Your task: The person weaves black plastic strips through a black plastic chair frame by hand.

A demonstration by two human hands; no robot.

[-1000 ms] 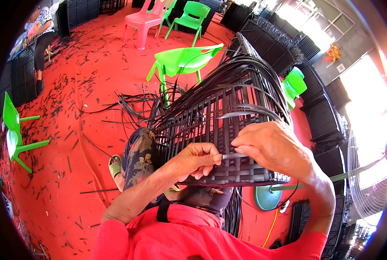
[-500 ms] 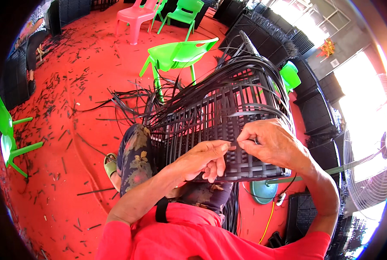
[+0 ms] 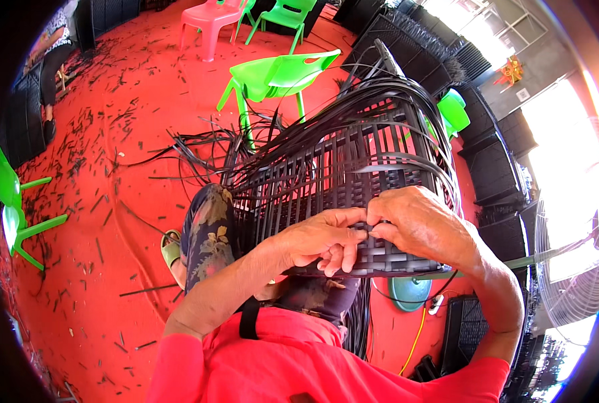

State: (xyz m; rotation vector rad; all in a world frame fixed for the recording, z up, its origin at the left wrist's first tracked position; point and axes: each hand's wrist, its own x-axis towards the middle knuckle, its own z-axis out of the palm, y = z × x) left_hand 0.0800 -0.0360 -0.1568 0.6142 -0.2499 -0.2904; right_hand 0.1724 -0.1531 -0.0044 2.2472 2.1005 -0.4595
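A half-woven black frame, made of flat plastic strips, lies across my lap. Tight weave covers its near end, while farther up the strips are open and gapped. Over that near part, my left hand and my right hand meet at the fingertips. Thumb and forefinger of my left hand are pinched, its other fingers curled. My right hand is closed too, bent down from the right. Whatever the fingertips grip is hidden between them. Long loose black strips arch over the far end and trail off to the left.
Beyond the frame stands a green chair, with a pink chair farther back. Another green chair is at far left. Strip scraps litter the red floor. Stacked black woven panels and a fan line the right; a person sits far left.
My left hand has moved slightly right and up, so its fingertips now touch those of my right hand; a small gap showed between them before. The view has shifted a little.
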